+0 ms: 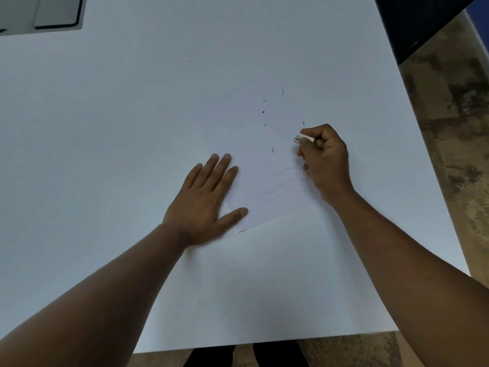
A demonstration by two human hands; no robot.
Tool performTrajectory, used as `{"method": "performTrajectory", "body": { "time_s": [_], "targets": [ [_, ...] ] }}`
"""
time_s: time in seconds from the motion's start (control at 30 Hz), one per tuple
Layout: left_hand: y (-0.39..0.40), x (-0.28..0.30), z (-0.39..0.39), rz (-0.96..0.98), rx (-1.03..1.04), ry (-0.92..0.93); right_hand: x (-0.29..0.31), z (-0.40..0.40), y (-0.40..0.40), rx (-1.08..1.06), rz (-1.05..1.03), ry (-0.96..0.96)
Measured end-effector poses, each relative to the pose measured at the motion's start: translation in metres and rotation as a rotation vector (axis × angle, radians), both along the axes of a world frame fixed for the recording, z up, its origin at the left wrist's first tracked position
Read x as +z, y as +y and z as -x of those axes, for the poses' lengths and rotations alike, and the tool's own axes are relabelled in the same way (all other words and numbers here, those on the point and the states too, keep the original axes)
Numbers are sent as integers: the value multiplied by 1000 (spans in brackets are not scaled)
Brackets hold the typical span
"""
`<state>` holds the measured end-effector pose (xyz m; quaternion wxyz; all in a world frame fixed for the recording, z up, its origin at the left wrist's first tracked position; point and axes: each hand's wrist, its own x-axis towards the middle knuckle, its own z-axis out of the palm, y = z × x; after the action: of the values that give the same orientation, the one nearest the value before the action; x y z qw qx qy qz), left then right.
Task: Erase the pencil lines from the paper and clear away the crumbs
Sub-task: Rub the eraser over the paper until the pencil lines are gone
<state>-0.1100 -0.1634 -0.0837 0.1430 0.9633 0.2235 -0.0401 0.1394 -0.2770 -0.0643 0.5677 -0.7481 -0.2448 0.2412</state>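
A white sheet of paper (264, 165) lies on the white table (132, 115), hard to tell apart from it. Three wavy pencil lines (284, 185) cross its lower part. Dark eraser crumbs (263, 112) are scattered over the upper part of the sheet and beyond it. My left hand (205, 197) lies flat with straight fingers on the paper's left edge, pressing it down. My right hand (325, 162) is curled round a small white eraser (301, 139), whose tip pokes out at the thumb, above the right ends of the lines.
A grey laptop or tray corner (53, 14) sits at the table's far left. A dark object (423, 19) stands past the far right corner. The table's right and near edges border a mottled brown floor (455, 128).
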Motion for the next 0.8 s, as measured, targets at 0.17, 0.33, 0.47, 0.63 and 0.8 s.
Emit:
{"method": "performTrajectory", "body": {
  "time_s": [0.17,0.33,0.47,0.63,0.8],
  "targets": [
    [0,-3,-1,-34,-10,24,2,47,-13,215,155,-238],
    [0,-2,-1,-41,-27,15,8,97,-23,464,272,-469],
    [0,-4,-2,-46,-25,-3,9,98,-22,448,318,-494],
    [1,-9,-1,-61,-17,-40,8,94,-7,367,320,-437],
    [1,-11,-1,-75,-21,-49,8,94,8,437,318,-544]
  ]
}}
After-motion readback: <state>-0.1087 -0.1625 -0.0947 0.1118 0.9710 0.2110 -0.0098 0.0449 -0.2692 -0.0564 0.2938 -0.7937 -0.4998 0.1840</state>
